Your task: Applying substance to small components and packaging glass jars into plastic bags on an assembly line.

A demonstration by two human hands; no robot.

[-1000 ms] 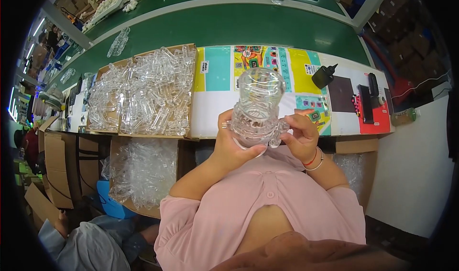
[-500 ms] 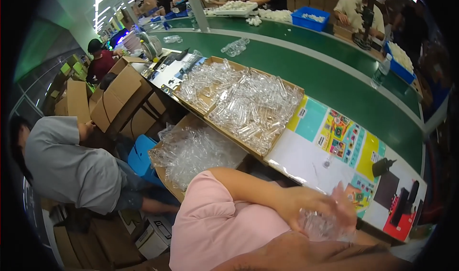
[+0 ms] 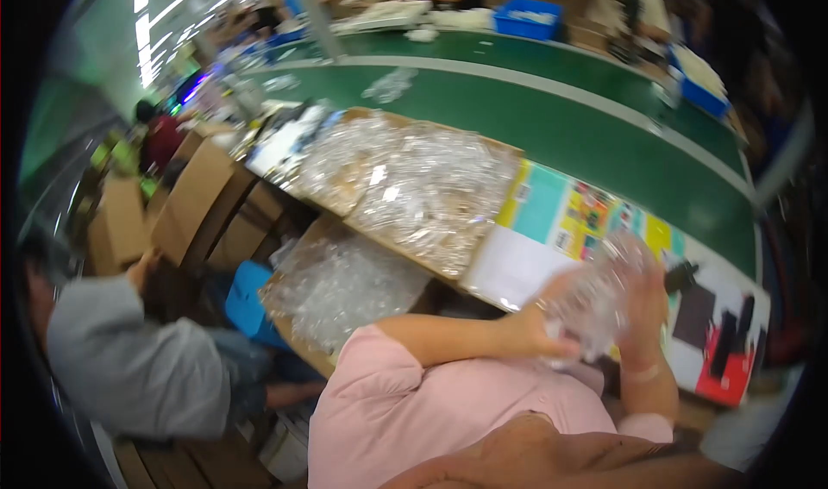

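Observation:
Between my two raised hands is a bundle of clear plastic pieces, blurred by motion, so their exact kind does not show. My left hand grips the bundle from the left and below. My right hand presses against its other side, fingers pointing up and partly smeared. Beyond my left forearm, a shallow cardboard tray on the bench is heaped with clear plastic tube-like pieces. A lower cardboard box, lined with clear film, stands beside my left arm.
Colourful printed sheets and a white sheet lie on the bench. A dark bottle and a red item sit at right. A green conveyor runs behind. One person in grey bends at left; others work across the belt.
Both hands have risen with the clear pieces from near my chest to over the bench edge. The head view has shifted, and the dark bottle is now partly behind my right hand.

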